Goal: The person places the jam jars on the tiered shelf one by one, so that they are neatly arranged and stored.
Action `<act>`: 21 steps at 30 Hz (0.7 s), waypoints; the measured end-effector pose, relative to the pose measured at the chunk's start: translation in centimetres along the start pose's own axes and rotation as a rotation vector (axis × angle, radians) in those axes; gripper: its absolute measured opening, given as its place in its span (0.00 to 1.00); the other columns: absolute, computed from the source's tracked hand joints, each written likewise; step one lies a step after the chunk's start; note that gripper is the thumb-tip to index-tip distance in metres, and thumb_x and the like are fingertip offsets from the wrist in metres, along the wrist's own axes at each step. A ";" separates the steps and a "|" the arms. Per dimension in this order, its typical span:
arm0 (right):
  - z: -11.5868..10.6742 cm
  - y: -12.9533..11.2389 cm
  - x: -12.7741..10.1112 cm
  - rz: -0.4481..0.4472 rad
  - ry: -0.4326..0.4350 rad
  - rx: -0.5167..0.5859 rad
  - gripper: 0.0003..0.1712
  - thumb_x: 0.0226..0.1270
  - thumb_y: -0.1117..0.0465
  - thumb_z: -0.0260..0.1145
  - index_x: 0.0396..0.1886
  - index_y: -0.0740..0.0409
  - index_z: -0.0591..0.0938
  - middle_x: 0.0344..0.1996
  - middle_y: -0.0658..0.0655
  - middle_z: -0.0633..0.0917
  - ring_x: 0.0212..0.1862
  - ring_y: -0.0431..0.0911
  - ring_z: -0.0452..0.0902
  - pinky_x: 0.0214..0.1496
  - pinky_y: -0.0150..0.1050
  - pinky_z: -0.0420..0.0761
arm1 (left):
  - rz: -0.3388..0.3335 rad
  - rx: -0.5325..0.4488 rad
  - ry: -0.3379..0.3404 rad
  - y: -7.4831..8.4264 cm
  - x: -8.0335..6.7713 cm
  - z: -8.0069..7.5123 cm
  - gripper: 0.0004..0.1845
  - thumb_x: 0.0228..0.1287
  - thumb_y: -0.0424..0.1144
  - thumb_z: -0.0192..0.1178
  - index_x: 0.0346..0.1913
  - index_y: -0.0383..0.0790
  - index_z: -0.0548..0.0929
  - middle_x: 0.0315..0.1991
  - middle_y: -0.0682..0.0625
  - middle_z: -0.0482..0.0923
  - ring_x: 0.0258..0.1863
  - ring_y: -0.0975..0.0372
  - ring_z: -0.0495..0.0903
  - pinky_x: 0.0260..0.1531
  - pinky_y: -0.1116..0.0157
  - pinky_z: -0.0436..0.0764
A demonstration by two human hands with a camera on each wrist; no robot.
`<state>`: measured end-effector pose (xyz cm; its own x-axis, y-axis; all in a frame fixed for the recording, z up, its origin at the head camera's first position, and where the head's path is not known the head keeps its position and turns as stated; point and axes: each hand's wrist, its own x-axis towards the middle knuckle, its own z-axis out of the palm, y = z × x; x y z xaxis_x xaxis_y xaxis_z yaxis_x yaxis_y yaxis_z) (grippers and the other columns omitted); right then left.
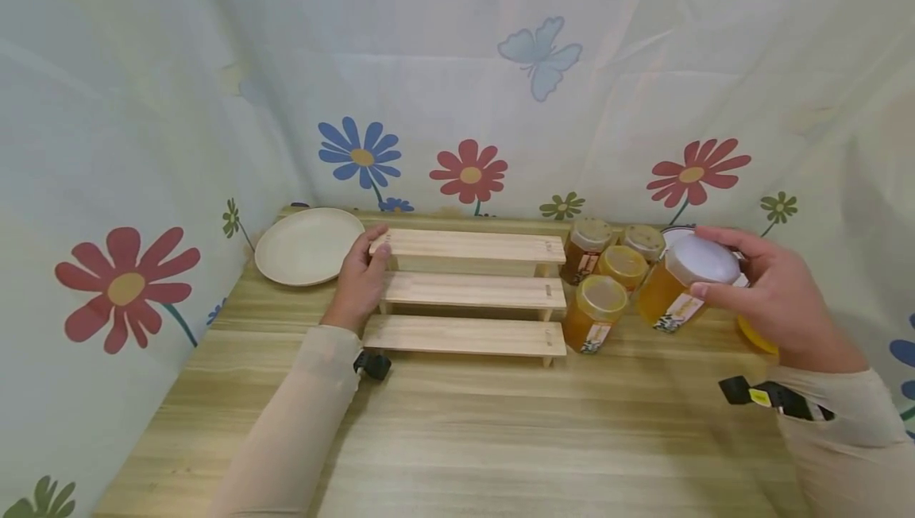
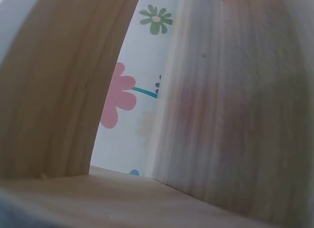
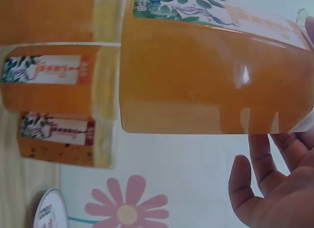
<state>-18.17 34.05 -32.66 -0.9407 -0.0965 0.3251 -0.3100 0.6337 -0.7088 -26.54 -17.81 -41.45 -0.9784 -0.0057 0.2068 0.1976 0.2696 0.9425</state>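
Observation:
In the head view a three-step wooden rack [image 1: 468, 290] stands on the table. My left hand [image 1: 360, 284] grips the left end of its top step, the thumb on the upper face. Up close in the left wrist view are wooden boards [image 2: 230, 115] of the rack; the hand itself does not show there. My right hand [image 1: 786, 303] holds a large amber jar [image 1: 658, 295] with a white lid, thumb and fingers around the lid end. The jar is tilted, and its flowered label shows in the right wrist view, with some fingers [image 3: 265, 169] near its lid end.
Several smaller amber jars with yellowish lids, one of them [image 1: 596, 319] in front, stand between the rack and the large jar. An oval cream plate [image 1: 307, 252] lies at the back left. Something yellow [image 1: 756, 335] shows below my right hand. Flowered cloth [image 1: 429, 89] hangs behind.

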 end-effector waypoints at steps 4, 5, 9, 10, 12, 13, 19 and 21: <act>-0.2 -1.5 0.4 0.024 0.007 0.037 0.38 0.68 0.68 0.75 0.76 0.57 0.75 0.59 0.39 0.75 0.53 0.37 0.74 0.49 0.17 0.77 | 0.002 -0.006 0.003 -0.1 0.0 0.0 0.25 0.87 0.40 0.47 0.80 0.39 0.67 0.31 0.47 0.67 0.23 0.64 0.65 0.32 0.64 0.71; -0.2 -1.9 0.5 0.023 0.009 0.047 0.38 0.68 0.68 0.75 0.77 0.56 0.75 0.60 0.39 0.76 0.54 0.37 0.75 0.49 0.18 0.77 | 0.002 -0.005 0.003 -0.1 0.0 0.0 0.25 0.87 0.40 0.47 0.80 0.39 0.67 0.32 0.47 0.67 0.23 0.64 0.65 0.32 0.64 0.71; 0.3 -3.0 1.2 0.012 0.010 0.090 0.38 0.68 0.68 0.75 0.76 0.54 0.75 0.62 0.41 0.76 0.54 0.40 0.76 0.49 0.20 0.79 | -0.004 -0.004 -0.001 -0.1 0.0 0.0 0.26 0.87 0.41 0.46 0.80 0.40 0.66 0.35 0.45 0.67 0.24 0.63 0.65 0.33 0.63 0.70; 0.5 -3.2 1.5 0.010 0.006 0.104 0.38 0.68 0.68 0.75 0.76 0.54 0.76 0.63 0.42 0.77 0.54 0.41 0.76 0.49 0.21 0.79 | -0.008 -0.003 -0.002 -0.1 0.0 0.0 0.26 0.87 0.41 0.46 0.81 0.40 0.66 0.37 0.44 0.68 0.25 0.63 0.66 0.34 0.63 0.71; 1.0 -3.5 1.9 0.008 -0.001 0.132 0.38 0.68 0.68 0.76 0.76 0.53 0.76 0.63 0.42 0.77 0.54 0.42 0.76 0.49 0.22 0.80 | -0.016 -0.002 -0.002 0.0 0.0 0.0 0.26 0.87 0.41 0.46 0.81 0.41 0.66 0.41 0.41 0.70 0.28 0.60 0.67 0.36 0.63 0.71; 1.2 -3.7 2.1 0.004 -0.003 0.143 0.38 0.67 0.68 0.76 0.76 0.52 0.76 0.63 0.43 0.78 0.53 0.43 0.76 0.49 0.22 0.81 | -0.019 -0.003 -0.002 0.0 0.0 0.0 0.26 0.87 0.41 0.46 0.81 0.41 0.66 0.45 0.40 0.71 0.30 0.58 0.68 0.37 0.62 0.71; 2.5 -4.4 3.8 -0.016 -0.009 0.135 0.38 0.66 0.66 0.78 0.75 0.51 0.78 0.58 0.44 0.79 0.48 0.46 0.76 0.44 0.25 0.81 | -0.025 -0.018 -0.006 0.0 0.0 0.2 0.26 0.87 0.40 0.46 0.81 0.41 0.65 0.75 0.36 0.65 0.50 0.42 0.71 0.50 0.56 0.70; 2.9 -4.6 4.2 0.006 -0.020 0.108 0.39 0.66 0.62 0.78 0.76 0.50 0.77 0.58 0.46 0.79 0.48 0.46 0.76 0.43 0.26 0.82 | -0.033 -0.018 -0.003 0.0 0.1 0.2 0.26 0.87 0.40 0.46 0.81 0.42 0.65 0.79 0.38 0.61 0.53 0.44 0.71 0.53 0.56 0.69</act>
<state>-21.09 28.50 -29.78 -0.9448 -0.1085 0.3091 -0.3163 0.5481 -0.7743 -26.63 -17.61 -41.50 -0.9845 -0.0109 0.1748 0.1665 0.2519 0.9533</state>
